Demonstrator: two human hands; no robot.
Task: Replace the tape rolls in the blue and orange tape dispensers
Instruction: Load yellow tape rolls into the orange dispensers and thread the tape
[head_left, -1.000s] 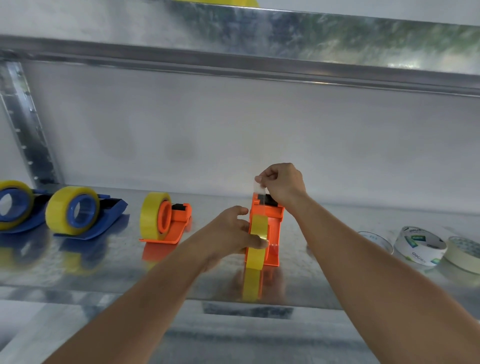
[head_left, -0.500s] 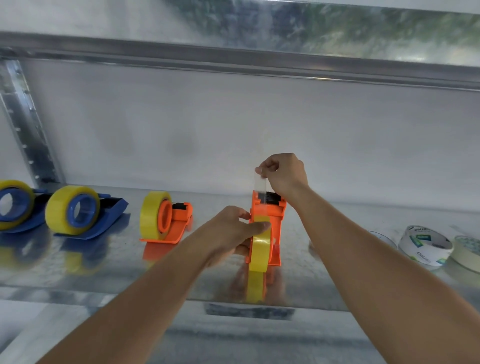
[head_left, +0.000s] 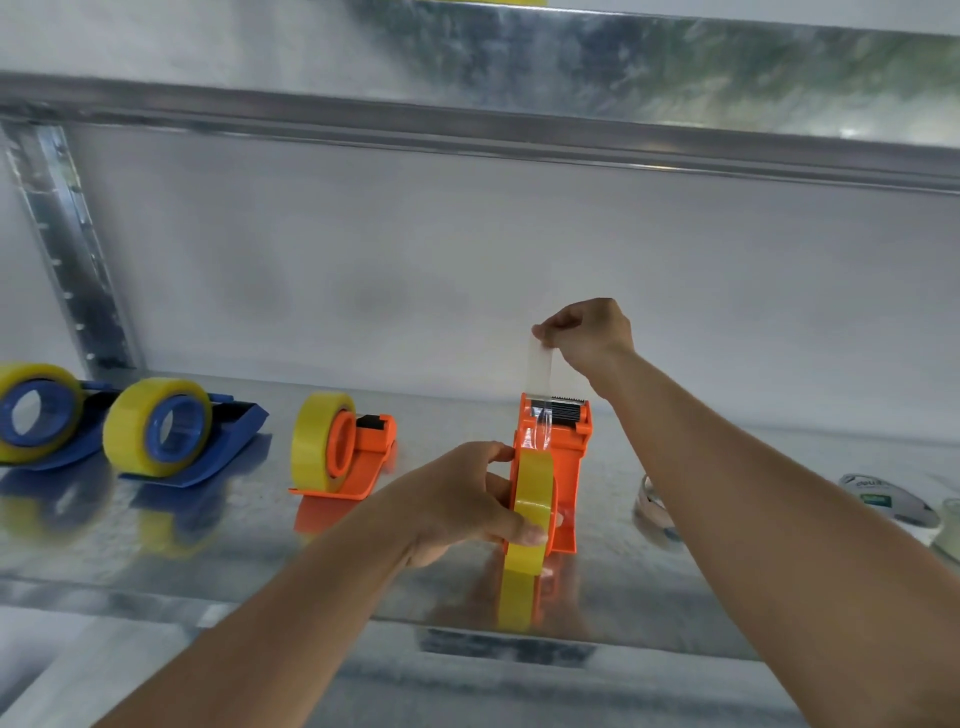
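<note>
L hand (head_left: 457, 499): grips yellow tape roll (head_left: 530, 514) in orange plastic dispenser (head_left: 566, 457), frame centre.
R hand (head_left: 587, 332): pinches clear tape strip (head_left: 540, 369), pulled up.
Labels: white rolls (head_left: 883, 499), right edge; print unreadable.

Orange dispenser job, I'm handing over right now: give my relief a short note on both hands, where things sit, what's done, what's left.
Left hand grips the yellow roll seated in the near orange dispenser.
Right hand pinches the clear tape end, pulled up above the cutter.
Two blue dispensers and a second orange dispenser stand at left on the shelf, each loaded with a yellow roll.
Left: lay the tape on the cutter, tear off, let go.
Loose rolls lie at right.
</note>
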